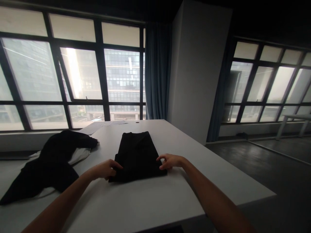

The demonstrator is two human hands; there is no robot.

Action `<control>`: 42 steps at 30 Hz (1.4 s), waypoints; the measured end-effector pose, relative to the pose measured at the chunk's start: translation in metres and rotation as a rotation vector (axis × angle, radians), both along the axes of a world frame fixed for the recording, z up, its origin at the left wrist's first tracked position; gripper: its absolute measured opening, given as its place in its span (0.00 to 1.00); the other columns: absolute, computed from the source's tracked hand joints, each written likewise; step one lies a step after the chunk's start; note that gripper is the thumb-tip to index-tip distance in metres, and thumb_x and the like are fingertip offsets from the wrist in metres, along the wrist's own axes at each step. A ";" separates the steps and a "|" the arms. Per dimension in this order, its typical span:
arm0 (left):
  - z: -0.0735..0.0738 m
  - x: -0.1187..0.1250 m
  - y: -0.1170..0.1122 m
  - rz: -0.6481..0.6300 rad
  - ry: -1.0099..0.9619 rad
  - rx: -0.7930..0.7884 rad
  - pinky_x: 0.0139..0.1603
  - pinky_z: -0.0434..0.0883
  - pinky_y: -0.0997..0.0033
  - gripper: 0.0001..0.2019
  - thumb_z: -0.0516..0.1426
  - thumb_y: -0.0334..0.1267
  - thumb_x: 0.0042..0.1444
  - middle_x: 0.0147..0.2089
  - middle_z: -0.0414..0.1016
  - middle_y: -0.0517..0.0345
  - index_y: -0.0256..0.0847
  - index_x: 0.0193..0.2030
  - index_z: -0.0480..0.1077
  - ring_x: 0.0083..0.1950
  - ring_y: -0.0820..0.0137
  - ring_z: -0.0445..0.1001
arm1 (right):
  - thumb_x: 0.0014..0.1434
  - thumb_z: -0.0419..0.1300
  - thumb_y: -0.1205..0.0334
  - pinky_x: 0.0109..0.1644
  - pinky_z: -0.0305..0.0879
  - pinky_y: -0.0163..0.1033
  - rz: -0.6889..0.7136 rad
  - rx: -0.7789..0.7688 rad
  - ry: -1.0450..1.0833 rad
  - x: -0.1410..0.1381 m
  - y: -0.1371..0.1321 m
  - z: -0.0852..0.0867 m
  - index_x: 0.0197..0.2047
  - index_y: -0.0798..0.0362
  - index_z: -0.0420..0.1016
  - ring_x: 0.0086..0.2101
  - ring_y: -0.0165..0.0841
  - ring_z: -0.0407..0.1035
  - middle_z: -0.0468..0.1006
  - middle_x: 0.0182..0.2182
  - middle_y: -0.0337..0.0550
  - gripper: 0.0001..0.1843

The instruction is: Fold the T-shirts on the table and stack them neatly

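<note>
A folded black garment [138,155] lies flat on the white table [170,197] in front of me, roughly rectangular, with a slightly uneven left edge. My left hand [107,169] is closed at its near left corner, the index finger on top of the cloth. At the near right side, my right hand [171,161] has bent fingers around the edge, thumb and index finger against the fabric. The fingertips under the cloth are hidden. What kind of garment it is cannot be made out from the fold.
A crumpled heap of black clothing [55,161] with pale fabric beneath lies left on the table. Paper sheets [97,126] lie at the far edge. Windows, a blue curtain [157,71] and a pillar [199,71] stand behind. The table's right edge drops to dark floor.
</note>
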State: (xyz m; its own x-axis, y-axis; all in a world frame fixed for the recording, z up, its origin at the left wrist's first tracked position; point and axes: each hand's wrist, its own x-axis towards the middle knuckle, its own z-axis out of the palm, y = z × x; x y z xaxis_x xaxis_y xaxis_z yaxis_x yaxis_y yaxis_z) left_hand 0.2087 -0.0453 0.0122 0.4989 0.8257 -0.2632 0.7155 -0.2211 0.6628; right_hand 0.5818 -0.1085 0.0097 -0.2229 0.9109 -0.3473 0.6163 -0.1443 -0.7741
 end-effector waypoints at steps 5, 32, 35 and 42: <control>0.005 -0.014 0.003 0.037 -0.052 -0.221 0.25 0.72 0.72 0.44 0.66 0.55 0.41 0.40 0.78 0.54 0.44 0.66 0.64 0.27 0.67 0.77 | 0.58 0.65 0.46 0.25 0.62 0.30 0.033 -0.025 -0.035 0.001 0.004 -0.003 0.52 0.58 0.71 0.20 0.24 0.66 0.73 0.25 0.36 0.28; -0.031 0.005 0.033 0.047 -0.174 0.694 0.63 0.65 0.56 0.30 0.48 0.55 0.64 0.62 0.71 0.43 0.37 0.63 0.67 0.60 0.55 0.71 | 0.64 0.54 0.56 0.58 0.63 0.43 -0.262 0.829 -0.320 -0.039 0.036 -0.025 0.64 0.55 0.67 0.47 0.38 0.72 0.71 0.58 0.54 0.26; -0.044 0.011 0.018 -0.172 -0.074 0.590 0.71 0.52 0.53 0.32 0.44 0.59 0.66 0.72 0.58 0.50 0.43 0.70 0.59 0.72 0.57 0.55 | 0.66 0.53 0.49 0.67 0.52 0.46 -0.005 0.777 -0.338 -0.049 0.028 -0.032 0.67 0.51 0.64 0.62 0.40 0.59 0.64 0.65 0.51 0.29; -0.067 0.014 0.016 -0.328 0.099 0.499 0.73 0.39 0.50 0.34 0.43 0.59 0.66 0.76 0.40 0.54 0.47 0.74 0.47 0.76 0.57 0.36 | 0.68 0.43 0.40 0.71 0.28 0.58 0.120 0.479 -0.508 -0.054 0.021 -0.050 0.72 0.43 0.52 0.71 0.42 0.35 0.43 0.73 0.43 0.34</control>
State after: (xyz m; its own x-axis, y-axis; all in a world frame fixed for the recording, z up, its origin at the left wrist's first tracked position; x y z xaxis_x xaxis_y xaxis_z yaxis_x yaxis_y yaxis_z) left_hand 0.2222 -0.0292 -0.0551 0.7411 0.6689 0.0582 0.6106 -0.7075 0.3557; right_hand 0.5276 -0.0875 -0.0406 -0.2481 0.9687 -0.0027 0.9085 0.2317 -0.3477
